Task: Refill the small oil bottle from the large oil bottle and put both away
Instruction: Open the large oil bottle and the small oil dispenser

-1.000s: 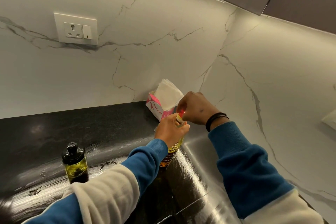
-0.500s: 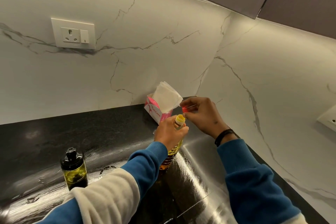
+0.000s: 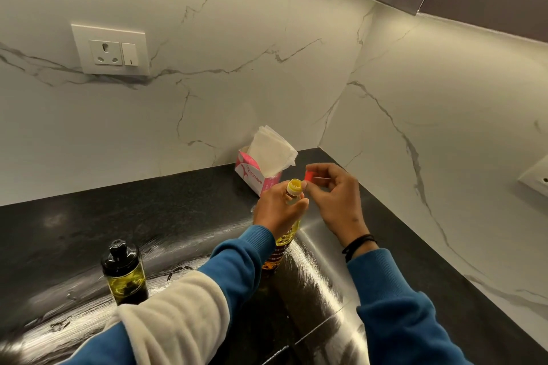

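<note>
The large oil bottle (image 3: 284,241) stands upright on the black counter (image 3: 192,216), full of yellow oil, its yellow neck uncovered. My left hand (image 3: 277,210) grips it round the shoulder, hiding much of it. Just right of the neck, my right hand (image 3: 335,198) pinches the red cap (image 3: 309,176), which is off the bottle. The small oil bottle (image 3: 124,272) has a black lid and a little greenish oil; it stands at the left, apart from both hands.
A pink tissue box (image 3: 252,178) with white tissues sticking out sits in the corner behind the large bottle. Marble walls rise at the back and right. A wall socket (image 3: 111,52) is on the back wall, another socket (image 3: 536,178) on the right wall.
My right hand has taken the red cap off the large bottle and drawn it to the right. My left hand keeps its hold on the bottle. The small bottle has not moved.
</note>
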`<state>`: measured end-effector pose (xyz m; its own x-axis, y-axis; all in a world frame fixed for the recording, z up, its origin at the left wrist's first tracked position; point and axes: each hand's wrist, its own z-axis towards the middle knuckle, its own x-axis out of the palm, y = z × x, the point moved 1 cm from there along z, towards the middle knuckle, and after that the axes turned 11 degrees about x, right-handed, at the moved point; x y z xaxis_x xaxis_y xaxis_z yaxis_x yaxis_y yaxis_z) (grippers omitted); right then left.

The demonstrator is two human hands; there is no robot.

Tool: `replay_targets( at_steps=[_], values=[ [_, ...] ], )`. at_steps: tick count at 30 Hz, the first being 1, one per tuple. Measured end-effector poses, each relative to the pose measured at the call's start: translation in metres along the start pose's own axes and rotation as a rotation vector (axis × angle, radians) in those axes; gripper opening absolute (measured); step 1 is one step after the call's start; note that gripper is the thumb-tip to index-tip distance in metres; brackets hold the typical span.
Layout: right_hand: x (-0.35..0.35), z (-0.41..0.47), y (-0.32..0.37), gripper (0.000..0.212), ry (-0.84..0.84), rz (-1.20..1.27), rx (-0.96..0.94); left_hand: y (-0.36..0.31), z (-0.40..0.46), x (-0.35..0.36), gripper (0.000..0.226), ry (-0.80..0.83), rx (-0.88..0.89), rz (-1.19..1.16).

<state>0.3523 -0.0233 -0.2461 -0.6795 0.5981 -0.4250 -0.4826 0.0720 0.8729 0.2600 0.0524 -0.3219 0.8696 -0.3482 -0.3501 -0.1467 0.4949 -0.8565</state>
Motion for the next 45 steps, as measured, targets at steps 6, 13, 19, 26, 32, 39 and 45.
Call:
replay_targets(
  at_steps=[6,13,19,26,32,39,45],
  values=[
    [-0.005,-0.026,-0.019,0.028,-0.133,0.137,0.007,0.000,0.000,0.002,0.022,-0.020,-0.039,-0.026],
    [-0.002,-0.057,-0.088,0.020,-0.150,0.082,0.142,0.003,0.004,0.006,0.015,-0.029,-0.019,0.028],
    [0.004,-0.075,-0.160,0.022,-0.117,-0.114,0.214,0.011,0.002,0.010,0.008,-0.060,-0.006,0.020],
    [0.011,-0.089,-0.217,0.017,0.019,-0.271,0.278,0.009,0.002,0.009,0.007,-0.080,-0.008,-0.013],
    [0.016,-0.094,-0.236,0.020,0.016,-0.288,0.260,0.005,0.001,0.009,0.008,-0.091,-0.018,-0.022],
    [0.012,-0.102,-0.240,0.026,0.018,-0.267,0.302,0.003,0.000,0.012,0.009,-0.114,-0.046,-0.025],
    [0.004,-0.102,-0.229,0.045,0.015,-0.246,0.315,0.003,0.000,0.009,0.014,-0.119,-0.068,-0.006]
  ],
)
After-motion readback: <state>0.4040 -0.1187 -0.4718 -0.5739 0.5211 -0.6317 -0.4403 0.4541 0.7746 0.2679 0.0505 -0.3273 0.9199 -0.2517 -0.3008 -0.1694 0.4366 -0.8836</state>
